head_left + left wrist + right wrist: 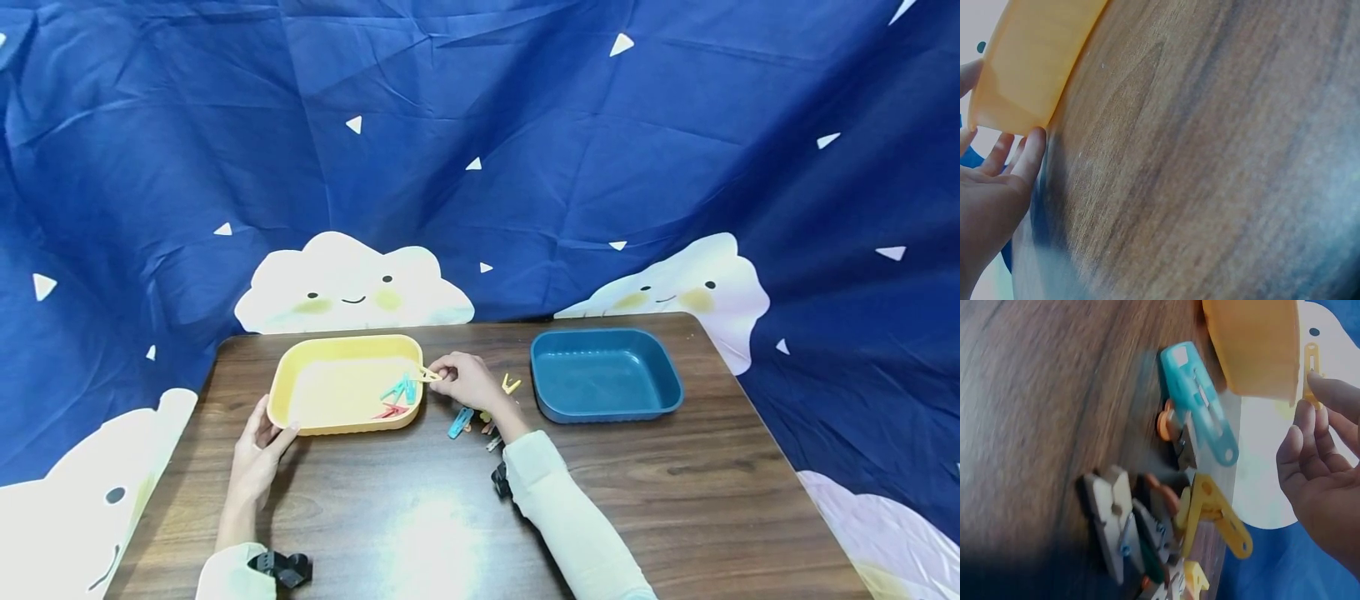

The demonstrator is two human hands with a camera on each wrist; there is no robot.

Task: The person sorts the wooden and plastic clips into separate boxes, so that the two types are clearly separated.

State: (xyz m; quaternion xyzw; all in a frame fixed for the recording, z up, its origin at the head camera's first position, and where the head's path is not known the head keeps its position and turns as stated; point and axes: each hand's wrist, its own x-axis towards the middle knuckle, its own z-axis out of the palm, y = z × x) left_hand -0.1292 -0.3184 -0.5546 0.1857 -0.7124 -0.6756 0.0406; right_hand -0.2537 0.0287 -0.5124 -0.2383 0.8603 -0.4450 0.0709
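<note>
My left hand point(256, 457) grips the near left corner of a yellow plastic tray point(341, 428), with fingers against its outer wall point(1029, 75). At the tray's right rim, my right hand point(472, 385) pinches a yellow clothespin point(1311, 359) between thumb and fingertips. Inside the tray's right end lie turquoise clothespins point(409, 390) and red clothespins point(392, 412). Below the right hand is a loose pile on the table: a blue clothespin point(461, 422), a yellow clothespin point(1210, 515), a wooden clothespin point(1110, 519) and several others, partly hidden by the wrist.
A dark blue tray point(600, 414) with nothing visible inside stands to the right of the pile. Both trays sit near the far edge of a brown wooden table point(720, 500). Behind it hangs a blue cloth point(480, 100) printed with clouds.
</note>
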